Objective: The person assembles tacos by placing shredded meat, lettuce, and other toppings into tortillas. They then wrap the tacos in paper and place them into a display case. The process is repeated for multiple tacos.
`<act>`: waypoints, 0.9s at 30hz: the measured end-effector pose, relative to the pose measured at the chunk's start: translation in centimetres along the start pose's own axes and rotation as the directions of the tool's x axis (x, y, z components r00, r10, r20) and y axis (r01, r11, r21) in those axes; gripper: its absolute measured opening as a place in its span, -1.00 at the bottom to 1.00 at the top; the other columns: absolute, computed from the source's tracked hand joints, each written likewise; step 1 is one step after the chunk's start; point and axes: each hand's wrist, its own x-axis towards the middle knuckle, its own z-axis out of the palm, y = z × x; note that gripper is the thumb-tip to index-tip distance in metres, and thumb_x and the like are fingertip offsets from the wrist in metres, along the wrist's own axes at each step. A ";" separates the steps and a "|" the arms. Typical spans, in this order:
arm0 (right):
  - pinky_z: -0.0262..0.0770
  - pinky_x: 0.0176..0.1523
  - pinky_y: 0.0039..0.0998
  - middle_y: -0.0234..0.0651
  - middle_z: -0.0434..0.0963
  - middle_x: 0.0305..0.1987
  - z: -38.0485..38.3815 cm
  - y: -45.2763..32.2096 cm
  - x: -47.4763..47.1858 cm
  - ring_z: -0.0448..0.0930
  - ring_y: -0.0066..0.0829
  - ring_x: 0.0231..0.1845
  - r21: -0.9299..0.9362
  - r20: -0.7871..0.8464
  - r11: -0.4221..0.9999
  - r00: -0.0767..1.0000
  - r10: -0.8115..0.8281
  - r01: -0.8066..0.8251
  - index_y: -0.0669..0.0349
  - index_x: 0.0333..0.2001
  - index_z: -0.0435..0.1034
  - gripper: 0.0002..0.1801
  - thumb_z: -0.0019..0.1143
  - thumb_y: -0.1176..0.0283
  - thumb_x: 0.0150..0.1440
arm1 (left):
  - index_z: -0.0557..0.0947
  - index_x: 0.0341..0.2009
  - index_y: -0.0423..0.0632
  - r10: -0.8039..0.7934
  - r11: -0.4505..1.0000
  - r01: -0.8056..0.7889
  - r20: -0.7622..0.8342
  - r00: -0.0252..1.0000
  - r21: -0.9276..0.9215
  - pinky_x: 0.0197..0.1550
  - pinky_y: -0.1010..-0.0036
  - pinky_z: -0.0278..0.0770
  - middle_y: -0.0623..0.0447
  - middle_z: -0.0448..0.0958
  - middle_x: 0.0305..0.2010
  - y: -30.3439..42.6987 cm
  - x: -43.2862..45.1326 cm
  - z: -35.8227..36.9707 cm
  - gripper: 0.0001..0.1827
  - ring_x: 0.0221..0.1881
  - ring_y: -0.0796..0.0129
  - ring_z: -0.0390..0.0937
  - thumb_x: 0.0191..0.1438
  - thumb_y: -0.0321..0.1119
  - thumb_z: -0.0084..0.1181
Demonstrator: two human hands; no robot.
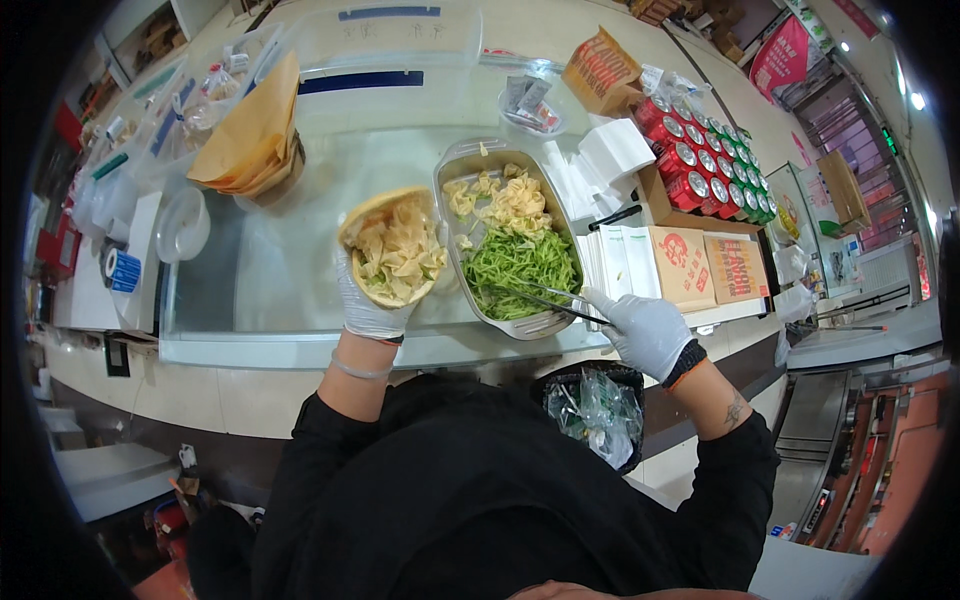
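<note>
In my gloved left hand (367, 304) is a round flatbread pocket (433, 289), its mouth facing up. Pale folded sheets of tofu skin or a similar food (397, 244) fill it, with a little green at the lower edge. My gloved right hand (645, 334) holds metal tongs (566, 304), whose tips reach into shredded green cucumber or a similar vegetable (517, 266). That green heap takes up the near part of a metal tray (532, 326). More pale folded pieces (517, 202) lie in the tray's far part. The bread is just left of the tray.
Paper bags (247, 142) stand at the far left, near clear plastic bins (217, 90). Right of the tray are white napkins (611, 154), printed paper sleeves (682, 266) and a carton of red and green cans (705, 161). A lined bin (600, 420) sits below the glass counter's edge (300, 349).
</note>
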 end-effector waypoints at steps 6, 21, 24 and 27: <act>0.51 -0.27 -0.07 -0.10 0.54 -0.41 0.6 0.1 -1.4 0.60 -0.02 -0.37 0.151 -0.041 0.988 0.999 0.030 -0.023 -0.09 0.38 0.24 -0.36 0.10 0.33 0.20 | 0.36 0.34 -0.01 -0.056 0.996 0.068 0.203 0.978 -0.054 0.33 -0.11 0.35 -0.13 0.37 0.36 0.0 0.2 -0.9 -0.30 0.32 -0.11 0.36 0.32 0.21 -0.18; 0.54 -0.28 -0.42 -0.18 0.52 -0.43 -2.5 -0.8 -0.3 0.59 -0.40 -0.44 0.573 -0.461 0.812 0.863 0.207 0.111 0.14 0.26 0.43 -0.38 0.30 0.59 0.06 | 0.32 0.38 0.03 -0.151 0.956 0.205 0.249 0.957 -0.211 0.29 -0.10 0.43 -0.11 0.36 0.38 -3.0 6.6 0.2 -0.20 0.33 -0.07 0.38 0.31 0.37 -0.30; 0.53 -0.29 -0.46 -0.25 0.52 -0.43 -1.6 -2.8 1.7 0.54 -0.51 -0.45 0.619 -0.557 0.744 0.809 0.188 0.253 0.12 0.26 0.44 -0.37 0.29 0.63 0.07 | 0.29 0.40 0.04 -0.148 0.962 0.202 0.269 0.952 -0.185 0.33 -0.11 0.40 -0.11 0.33 0.40 -4.1 7.5 1.6 -0.19 0.35 -0.08 0.36 0.32 0.38 -0.39; 0.52 -0.26 -0.47 -0.27 0.47 -0.45 -0.5 -4.1 2.7 0.52 -0.47 -0.44 0.657 -0.512 0.719 0.834 0.205 0.227 0.05 0.32 0.39 -0.31 0.30 0.60 0.07 | 0.31 0.38 0.04 -0.121 0.978 0.154 0.224 0.967 -0.138 0.35 -0.13 0.37 -0.13 0.35 0.38 -5.3 7.6 3.4 -0.19 0.35 -0.10 0.35 0.32 0.37 -0.44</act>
